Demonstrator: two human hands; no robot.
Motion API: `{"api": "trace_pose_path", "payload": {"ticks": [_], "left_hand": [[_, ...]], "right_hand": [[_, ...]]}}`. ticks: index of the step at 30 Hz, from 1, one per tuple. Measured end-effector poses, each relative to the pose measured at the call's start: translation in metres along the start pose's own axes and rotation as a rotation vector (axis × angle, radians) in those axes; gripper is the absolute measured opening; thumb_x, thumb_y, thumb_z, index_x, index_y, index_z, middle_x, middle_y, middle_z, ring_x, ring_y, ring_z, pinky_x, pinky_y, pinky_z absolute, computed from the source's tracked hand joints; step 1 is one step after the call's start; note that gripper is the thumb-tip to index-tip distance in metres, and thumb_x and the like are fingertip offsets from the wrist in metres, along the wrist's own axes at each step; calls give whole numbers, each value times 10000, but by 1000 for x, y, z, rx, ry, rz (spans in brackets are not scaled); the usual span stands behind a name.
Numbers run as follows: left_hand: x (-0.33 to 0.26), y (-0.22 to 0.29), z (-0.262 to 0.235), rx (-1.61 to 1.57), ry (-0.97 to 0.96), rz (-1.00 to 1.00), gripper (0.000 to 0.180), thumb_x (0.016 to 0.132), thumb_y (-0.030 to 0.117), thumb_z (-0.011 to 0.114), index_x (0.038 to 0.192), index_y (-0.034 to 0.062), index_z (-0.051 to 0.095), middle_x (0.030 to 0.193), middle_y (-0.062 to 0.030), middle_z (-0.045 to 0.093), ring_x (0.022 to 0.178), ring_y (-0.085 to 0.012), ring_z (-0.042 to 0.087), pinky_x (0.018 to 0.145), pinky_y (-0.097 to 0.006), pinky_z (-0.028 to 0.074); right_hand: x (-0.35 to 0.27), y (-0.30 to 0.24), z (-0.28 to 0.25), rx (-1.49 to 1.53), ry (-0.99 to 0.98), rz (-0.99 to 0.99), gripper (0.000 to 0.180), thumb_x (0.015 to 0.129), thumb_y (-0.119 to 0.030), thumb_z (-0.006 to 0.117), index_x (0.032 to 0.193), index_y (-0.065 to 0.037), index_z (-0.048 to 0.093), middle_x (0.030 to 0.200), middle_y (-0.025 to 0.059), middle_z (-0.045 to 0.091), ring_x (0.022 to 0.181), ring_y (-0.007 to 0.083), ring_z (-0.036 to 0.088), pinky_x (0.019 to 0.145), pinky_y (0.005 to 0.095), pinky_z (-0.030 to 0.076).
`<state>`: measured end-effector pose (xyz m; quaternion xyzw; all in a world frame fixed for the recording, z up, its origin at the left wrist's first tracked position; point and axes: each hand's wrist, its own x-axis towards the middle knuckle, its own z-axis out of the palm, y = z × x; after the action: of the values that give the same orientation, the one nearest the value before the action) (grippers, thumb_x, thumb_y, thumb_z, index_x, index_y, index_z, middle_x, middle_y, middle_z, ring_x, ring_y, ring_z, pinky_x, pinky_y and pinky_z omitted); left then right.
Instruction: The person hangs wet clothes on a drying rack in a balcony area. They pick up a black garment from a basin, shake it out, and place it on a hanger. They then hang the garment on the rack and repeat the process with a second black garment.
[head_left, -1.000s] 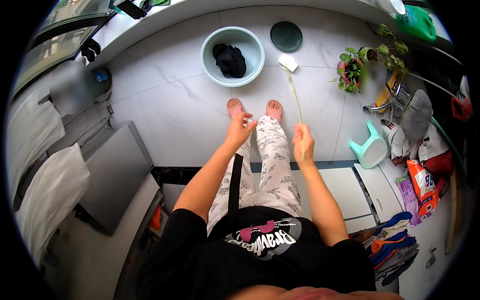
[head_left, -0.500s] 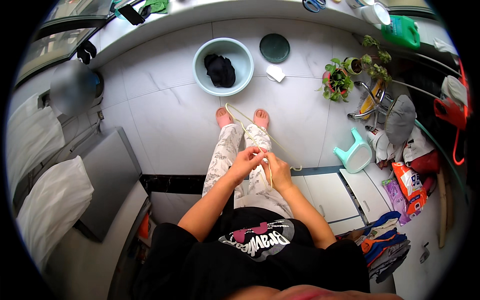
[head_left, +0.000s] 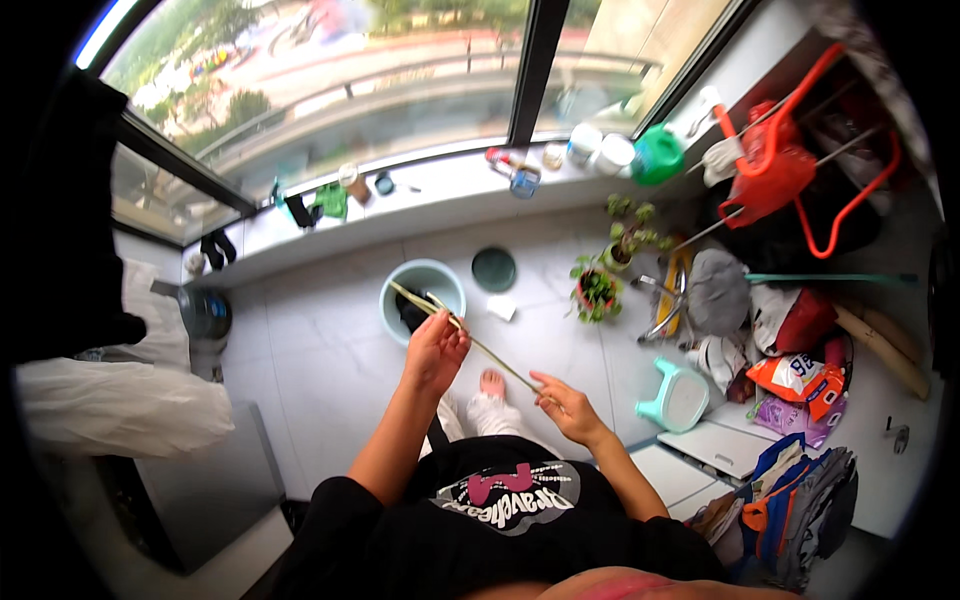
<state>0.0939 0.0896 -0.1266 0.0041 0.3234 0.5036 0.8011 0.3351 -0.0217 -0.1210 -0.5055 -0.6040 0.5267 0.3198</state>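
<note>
A thin yellow-green clothes hanger [head_left: 497, 361] is held in front of me, seen nearly edge-on. My left hand [head_left: 438, 350] is closed around its upper part, close to the basin. At the lower right end, my right hand [head_left: 568, 408] pinches it between thumb and fingers. Beyond the left hand, a pale blue basin [head_left: 449, 281] stands on the floor. Black cloth [head_left: 410, 314] lies in the basin, partly hidden by the hanger.
Right of the basin lie a dark green round lid [head_left: 494, 269] and a white item [head_left: 501, 308]. Potted plants [head_left: 597, 290], a mint stool [head_left: 677, 395] and bags are at the right. Folded clothes [head_left: 795, 500] lie near right. A window ledge [head_left: 440, 190] runs along the back.
My view has tilted up to show the window. My hands have moved apart, the left up toward the basin, and the hanger has turned edge-on between them.
</note>
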Motion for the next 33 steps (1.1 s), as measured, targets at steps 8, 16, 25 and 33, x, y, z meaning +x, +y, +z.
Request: {"api": "trace_pose_path", "payload": {"ticks": [8, 16, 25, 33], "left_hand": [[-42, 20, 88, 225, -232, 86, 245, 929, 257, 440, 1079, 84, 528, 928, -69, 603, 729, -172, 587, 642, -278, 476], [-46, -5, 98, 164, -378, 60, 121, 861, 152, 562, 945, 66, 559, 831, -77, 597, 670, -163, 551, 588, -270, 452], [-63, 6, 65, 52, -243, 142, 144, 863, 221, 557, 893, 80, 546, 789, -57, 577, 668, -173, 530, 594, -277, 428], [-62, 8, 53, -18, -28, 188, 116, 854, 229, 534, 848, 115, 554, 748, -13, 563, 653, -148, 519, 592, -268, 449]], "right_hand": [[8, -105, -61, -155, 386, -174, 236, 921, -185, 481, 853, 8, 598, 753, 73, 647, 573, 96, 545, 495, 223, 413], [28, -322, -132, -657, 1045, -785, 105, 882, -102, 527, 941, -26, 569, 632, 81, 622, 443, 141, 572, 399, 269, 421], [70, -582, -207, -1006, 1389, -1070, 158, 878, -183, 490, 840, -56, 577, 660, 116, 628, 663, 287, 637, 584, 376, 495], [84, -692, -211, -1248, 1683, -913, 257, 857, -255, 451, 908, -59, 609, 893, 183, 630, 854, 368, 604, 712, 466, 492]]}}
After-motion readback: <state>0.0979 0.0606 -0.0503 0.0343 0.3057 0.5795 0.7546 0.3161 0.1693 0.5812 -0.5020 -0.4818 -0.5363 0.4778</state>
